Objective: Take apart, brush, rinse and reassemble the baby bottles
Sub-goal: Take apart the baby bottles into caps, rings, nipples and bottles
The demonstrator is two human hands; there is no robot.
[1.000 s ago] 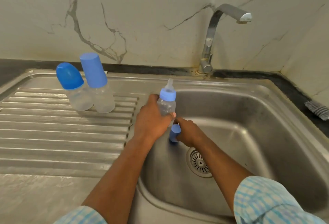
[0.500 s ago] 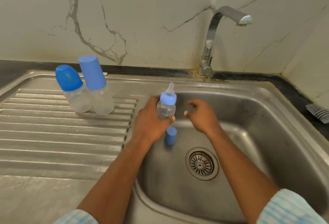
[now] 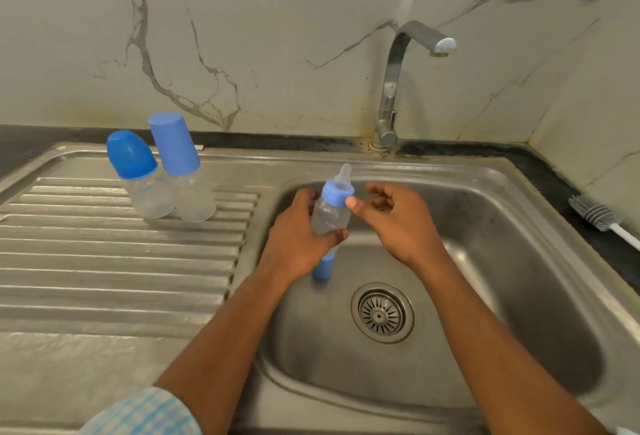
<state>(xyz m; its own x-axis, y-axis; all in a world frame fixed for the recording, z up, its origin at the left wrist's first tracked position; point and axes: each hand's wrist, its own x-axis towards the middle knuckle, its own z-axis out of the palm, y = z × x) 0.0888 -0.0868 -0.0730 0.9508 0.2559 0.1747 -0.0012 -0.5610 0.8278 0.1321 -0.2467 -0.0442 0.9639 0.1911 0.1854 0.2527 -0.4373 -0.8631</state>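
My left hand grips a small clear baby bottle upright over the sink basin. The bottle carries a blue collar and a clear teat. My right hand hovers just right of the collar, thumb tip touching or nearly touching it, fingers loosely curled and holding nothing. The bottle's blue cap stands on the basin floor, partly hidden behind my left hand. Two more capped bottles stand on the drainboard: one with a rounded dark blue cap, one with a taller light blue cap.
The steel sink basin has a drain at its middle. A tap rises behind it, with no water running. A grey bottle brush lies on the dark counter at right. The ribbed drainboard spreads out to the left.
My right hand let go of the blue cap on the basin floor and rose up to the bottle's collar. My left hand kept the bottle upright.
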